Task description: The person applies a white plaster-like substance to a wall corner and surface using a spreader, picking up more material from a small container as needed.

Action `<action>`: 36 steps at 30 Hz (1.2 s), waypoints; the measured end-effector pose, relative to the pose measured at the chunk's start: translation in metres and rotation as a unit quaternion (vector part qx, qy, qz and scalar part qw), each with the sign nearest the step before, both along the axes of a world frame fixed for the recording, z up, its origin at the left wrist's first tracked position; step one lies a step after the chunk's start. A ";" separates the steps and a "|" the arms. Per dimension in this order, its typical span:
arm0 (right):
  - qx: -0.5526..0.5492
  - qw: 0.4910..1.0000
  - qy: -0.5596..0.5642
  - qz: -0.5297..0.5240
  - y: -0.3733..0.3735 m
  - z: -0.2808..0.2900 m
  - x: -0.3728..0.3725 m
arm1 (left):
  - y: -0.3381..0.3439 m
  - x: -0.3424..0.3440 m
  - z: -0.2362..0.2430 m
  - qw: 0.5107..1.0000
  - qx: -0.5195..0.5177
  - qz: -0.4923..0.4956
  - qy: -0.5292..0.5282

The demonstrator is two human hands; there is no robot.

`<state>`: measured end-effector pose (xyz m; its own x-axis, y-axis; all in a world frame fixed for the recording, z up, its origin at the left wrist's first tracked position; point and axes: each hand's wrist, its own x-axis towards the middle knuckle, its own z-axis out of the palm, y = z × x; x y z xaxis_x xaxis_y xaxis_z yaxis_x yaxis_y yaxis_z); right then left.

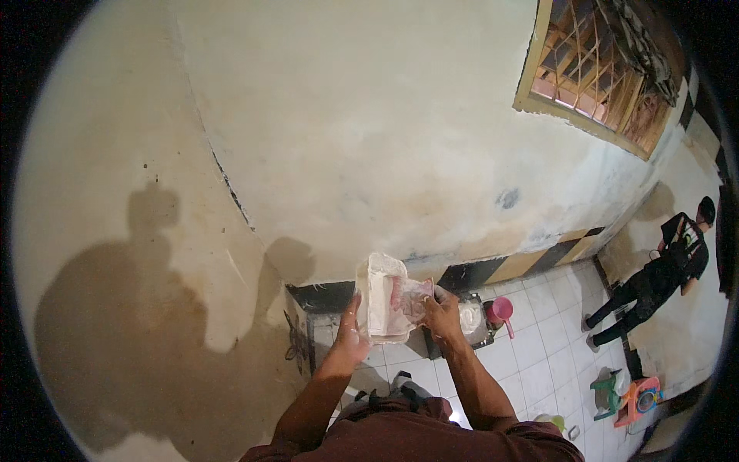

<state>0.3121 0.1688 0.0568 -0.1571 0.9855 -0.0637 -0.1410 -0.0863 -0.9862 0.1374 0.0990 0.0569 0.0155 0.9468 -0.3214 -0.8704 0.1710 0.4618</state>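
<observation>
My left hand (352, 335) grips the left side of a shallow white rectangular tray (372, 327), its inside coated with white paste. The tray is held up at waist height, close to the wall. My right hand (442, 316) is closed on a crumpled, pinkish, partly see-through piece (413, 300) smeared with white. That piece lies over the right part of the tray and has a red edge on its left. Its exact kind cannot be made out. Most of my left fingers are hidden behind the tray.
On the tiled floor (531, 346) a dark container (483, 339) holds white paste, with a pink dipper (501, 309) beside it. A person (654, 285) stands far right. Green (604, 394) and orange (637, 402) stools stand nearer. The patchy wall (369, 154) has a crack and a grilled window (596, 73).
</observation>
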 end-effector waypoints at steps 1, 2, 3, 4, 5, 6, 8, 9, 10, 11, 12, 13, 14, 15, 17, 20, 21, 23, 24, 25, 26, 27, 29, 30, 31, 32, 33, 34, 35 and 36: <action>-0.002 1.000 -0.025 0.000 0.001 0.000 0.001 | 0.001 -0.001 -0.001 1.000 0.003 0.002 0.001; 0.001 1.000 -0.025 0.001 0.001 0.002 0.002 | 0.004 -0.002 -0.003 1.000 0.017 -0.024 -0.009; -0.019 1.000 -0.019 0.007 0.001 0.005 0.004 | 0.006 -0.003 -0.003 0.998 0.031 -0.049 -0.019; -0.039 0.999 -0.014 0.013 0.001 0.006 0.005 | 0.006 -0.004 -0.002 0.998 0.034 -0.048 -0.018; -0.034 0.999 -0.014 0.012 0.002 0.003 0.008 | 0.006 -0.003 0.001 0.998 0.006 -0.058 -0.020; -0.034 0.999 0.029 -0.001 0.005 -0.004 0.012 | 0.006 -0.001 0.003 0.997 -0.022 -0.069 -0.021; -0.033 0.997 0.075 -0.010 0.009 -0.001 0.014 | 0.007 0.001 0.005 0.997 -0.025 -0.070 -0.011; -0.053 0.991 0.123 -0.018 0.006 0.007 0.014 | 0.006 0.000 0.005 0.997 -0.033 -0.070 -0.002; -0.074 0.982 0.170 -0.026 0.006 0.013 0.014 | 0.007 -0.001 0.002 0.997 -0.032 -0.067 0.002; -0.072 0.982 0.170 -0.027 0.007 0.017 0.017 | 0.010 0.001 0.000 0.997 -0.015 -0.074 -0.011; -0.085 0.980 0.180 -0.017 0.009 0.019 0.021 | 0.013 0.003 0.000 0.996 0.002 -0.080 -0.024; -0.099 0.977 0.190 -0.007 0.011 0.021 0.025 | 0.016 0.004 0.000 0.997 0.004 -0.080 -0.024; -0.097 0.977 0.190 -0.006 0.015 0.020 0.030 | 0.019 0.005 0.000 0.994 0.027 -0.092 -0.044; -0.109 0.973 0.202 0.030 0.019 0.016 0.036 | 0.022 0.007 0.001 0.991 0.051 -0.103 -0.064; -0.117 0.968 0.212 0.068 0.029 0.010 0.047 | 0.030 0.017 0.011 0.992 0.056 -0.092 -0.066; -0.152 0.959 0.227 0.079 0.042 0.010 0.052 | 0.040 0.022 0.026 0.990 0.076 -0.088 -0.083; -0.184 0.954 0.228 0.065 0.042 0.019 0.050 | 0.042 0.022 0.030 0.986 0.093 -0.099 -0.099; -0.151 0.962 0.193 0.122 0.064 -0.001 0.064 | 0.050 0.029 0.038 0.985 0.116 -0.088 -0.093; -0.150 0.961 0.191 0.134 0.068 0.001 0.062 | 0.052 0.031 0.040 0.985 0.127 -0.078 -0.086; -0.169 0.952 0.219 0.130 0.069 0.006 0.060 | 0.054 0.033 0.041 0.985 0.132 -0.067 -0.085; -0.187 0.943 0.247 0.125 0.071 0.016 0.057 | 0.056 0.032 0.042 0.983 0.139 -0.063 -0.102; -0.190 0.936 0.251 0.158 0.071 0.028 0.056 | 0.057 0.032 0.043 0.980 0.146 -0.060 -0.120; -0.184 0.933 0.250 0.182 0.081 0.025 0.056 | 0.055 0.035 0.054 0.984 0.126 -0.029 -0.118; -0.185 0.929 0.252 0.198 0.084 0.022 0.055 | 0.053 0.034 0.058 0.988 0.098 -0.004 -0.118; -0.195 0.936 0.209 0.204 0.090 0.017 0.055 | 0.056 0.029 0.052 0.983 0.118 -0.006 -0.142; -0.190 0.935 0.209 0.213 0.092 0.021 0.049 | 0.057 0.024 0.046 0.982 0.126 0.000 -0.138; -0.212 0.926 0.231 0.209 0.090 0.029 0.043 | 0.058 0.017 0.038 0.983 0.119 0.001 -0.141; -0.235 0.916 0.254 0.205 0.086 0.038 0.036 | 0.058 0.009 0.030 0.983 0.111 0.001 -0.143; -0.236 0.912 0.254 0.221 0.081 0.055 0.030 | 0.058 0.000 0.020 0.987 0.104 -0.012 -0.122; -0.227 0.912 0.255 0.225 0.086 0.057 0.022 | 0.058 -0.006 0.018 0.987 0.113 -0.013 -0.118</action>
<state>0.3337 0.2546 0.1140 -0.6630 0.7039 -0.2548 -0.4218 -0.6324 -0.6498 0.1311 0.1572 0.0745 0.0899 0.9921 -0.0876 -0.9547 0.1109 0.2762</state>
